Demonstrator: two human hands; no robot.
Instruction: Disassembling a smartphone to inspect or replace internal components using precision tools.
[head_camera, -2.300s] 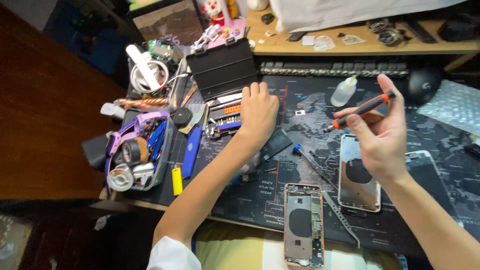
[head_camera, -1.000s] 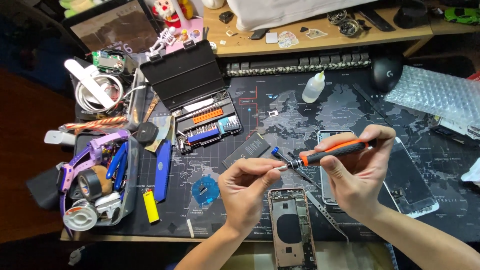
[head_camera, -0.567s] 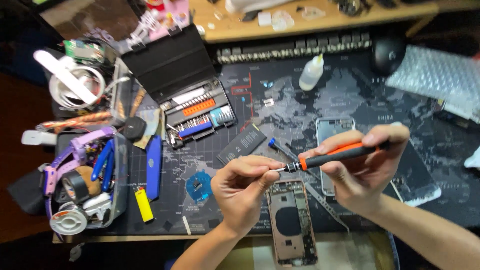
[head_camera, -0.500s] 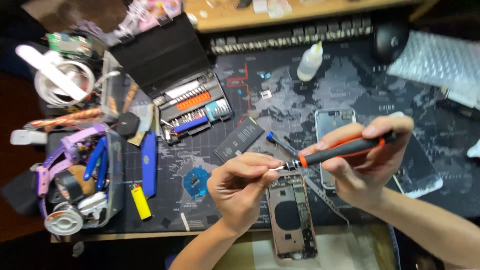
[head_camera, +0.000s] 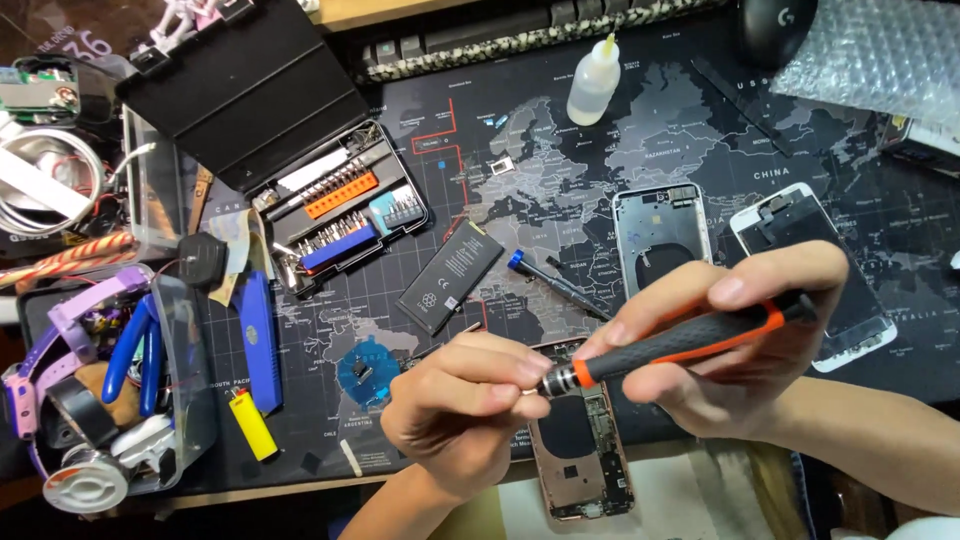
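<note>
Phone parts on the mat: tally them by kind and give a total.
Phone shells, opened: 2, the silver one and the pink one below the hands
Phone screens: 1, the white one
Phone batteries: 1, the black one
Total: 4

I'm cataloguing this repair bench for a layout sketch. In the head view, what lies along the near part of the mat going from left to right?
Clear tool bin → yellow lighter → blue round tool → left hand → open phone housing → right hand holding the black-and-orange screwdriver.
</note>
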